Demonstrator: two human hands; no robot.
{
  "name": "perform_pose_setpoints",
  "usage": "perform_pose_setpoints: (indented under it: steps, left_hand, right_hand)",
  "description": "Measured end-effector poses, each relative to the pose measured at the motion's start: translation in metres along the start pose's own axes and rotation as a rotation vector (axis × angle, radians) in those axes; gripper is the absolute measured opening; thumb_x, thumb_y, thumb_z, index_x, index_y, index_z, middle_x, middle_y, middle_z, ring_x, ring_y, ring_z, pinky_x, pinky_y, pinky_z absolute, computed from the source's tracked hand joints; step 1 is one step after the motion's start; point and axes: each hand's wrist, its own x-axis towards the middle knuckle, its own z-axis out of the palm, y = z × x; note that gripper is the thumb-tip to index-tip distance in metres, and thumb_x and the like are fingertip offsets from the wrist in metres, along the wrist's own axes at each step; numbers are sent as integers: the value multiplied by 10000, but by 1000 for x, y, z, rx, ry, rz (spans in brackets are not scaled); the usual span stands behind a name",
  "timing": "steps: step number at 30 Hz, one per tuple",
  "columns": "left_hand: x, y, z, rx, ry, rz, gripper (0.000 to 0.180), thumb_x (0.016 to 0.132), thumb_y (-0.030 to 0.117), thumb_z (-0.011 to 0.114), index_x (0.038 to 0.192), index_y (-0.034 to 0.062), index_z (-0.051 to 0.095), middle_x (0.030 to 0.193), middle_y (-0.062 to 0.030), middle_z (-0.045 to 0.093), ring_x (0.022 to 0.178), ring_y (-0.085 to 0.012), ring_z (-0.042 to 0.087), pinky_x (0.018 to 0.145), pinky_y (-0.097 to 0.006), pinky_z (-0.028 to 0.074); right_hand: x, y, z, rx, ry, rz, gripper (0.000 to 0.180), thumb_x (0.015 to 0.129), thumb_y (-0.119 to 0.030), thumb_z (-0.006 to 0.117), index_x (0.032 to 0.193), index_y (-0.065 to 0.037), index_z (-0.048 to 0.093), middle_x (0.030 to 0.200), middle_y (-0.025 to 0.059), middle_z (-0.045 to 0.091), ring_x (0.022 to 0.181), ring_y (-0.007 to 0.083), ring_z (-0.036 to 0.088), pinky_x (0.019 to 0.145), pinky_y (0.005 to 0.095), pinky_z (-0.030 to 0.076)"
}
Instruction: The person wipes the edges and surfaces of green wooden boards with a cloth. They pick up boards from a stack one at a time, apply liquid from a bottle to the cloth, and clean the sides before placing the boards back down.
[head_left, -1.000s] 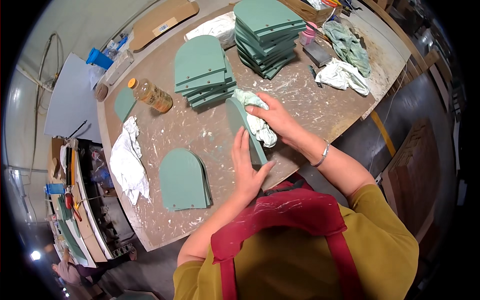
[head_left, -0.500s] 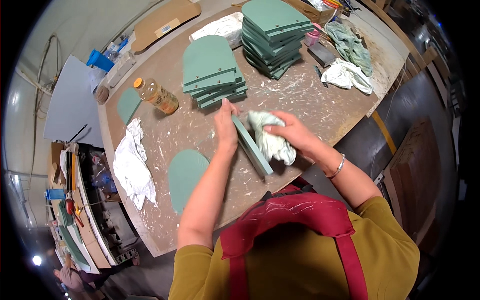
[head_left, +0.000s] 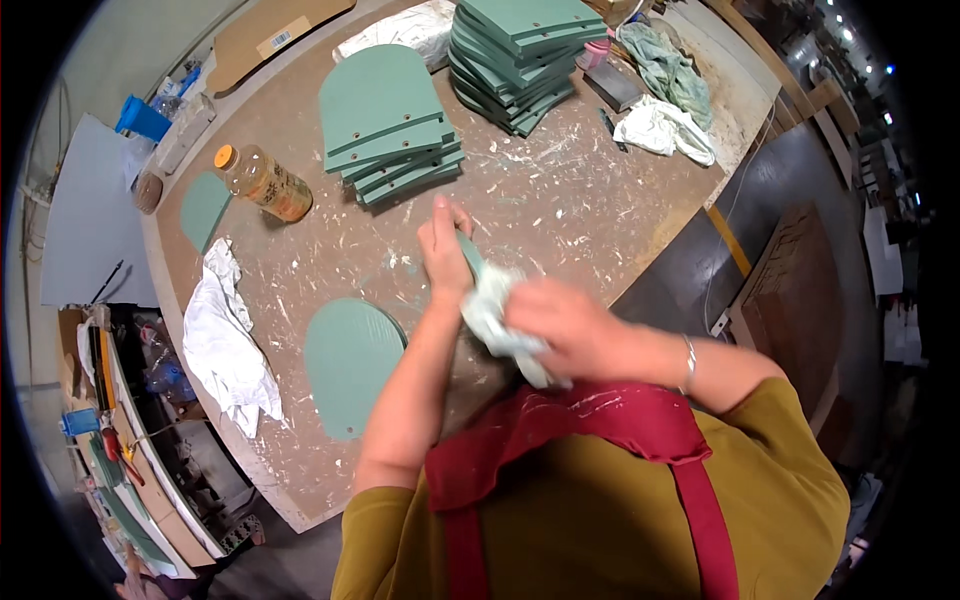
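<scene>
Paint-flecked and brown, the worktop (head_left: 560,215) fills most of the view, with a dark floor to its right. The left hand (head_left: 443,252) is closed around the top edge of a green panel (head_left: 468,252), which stands on edge above the worktop's near side and is mostly hidden behind the hands. The right hand (head_left: 565,325) is clenched on a pale rag (head_left: 492,318) pressed against the panel, just beside the left hand. Another green panel (head_left: 350,362) lies flat to the left of the left forearm, and a white cloth (head_left: 225,340) lies further left. Farther back sit a short stack (head_left: 392,125) of green panels, a taller stack (head_left: 512,55) and a bottle (head_left: 262,183) on its side.
</scene>
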Motion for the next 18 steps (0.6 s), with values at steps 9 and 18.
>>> perform_pose_setpoints:
  steps: [9,18]
  left_hand:
    - [5,-1,5,-414,118,-124,512,980,373,411,596,39,462,558,-14,442,546,-109,406,519,-272,306]
    - [-7,30,-1,-99,-92,196,503,985,336,412,583,35,423,572,-11,415,572,-106,363,538,-280,277]
  right_hand:
    - [47,25,5,64,132,11,248,777,-48,592,1020,-8,558,980,173,562,936,382,537,791,416,445]
    - [-48,14,-46,467,-33,625,211,848,-112,645,1023,-7,595,861,59,640,814,115,591,739,283,469]
